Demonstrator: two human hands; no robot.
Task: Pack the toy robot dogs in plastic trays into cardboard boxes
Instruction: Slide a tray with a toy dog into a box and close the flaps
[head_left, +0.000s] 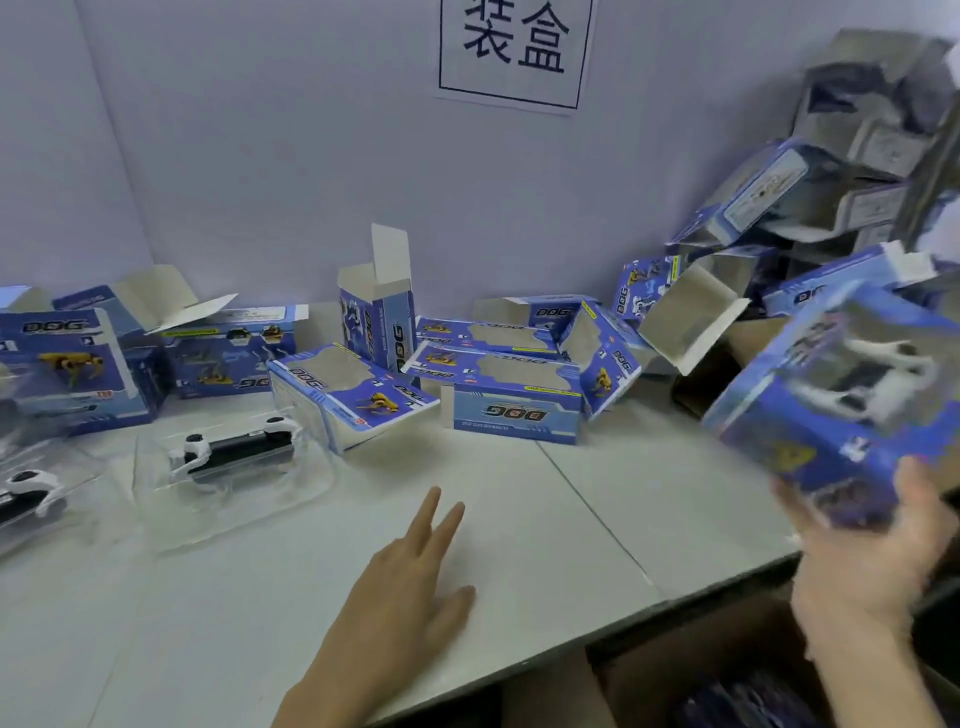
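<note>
right hand (872, 551), at 4 o'clock, is gripping a packed box (841, 400) from below; the box is tilting and blurring, with a white dog showing through its window. left hand (410, 587), at 6 o'clock, is lying over the white table (571, 519) with fingers straight; contact cannot be told. a toy robot dog in a clear tray (244, 452) is lying at 9 o'clock. empty blue boxes (514, 415) are lying along the wall, one open box (376, 306) standing upright at 11 o'clock.
</note>
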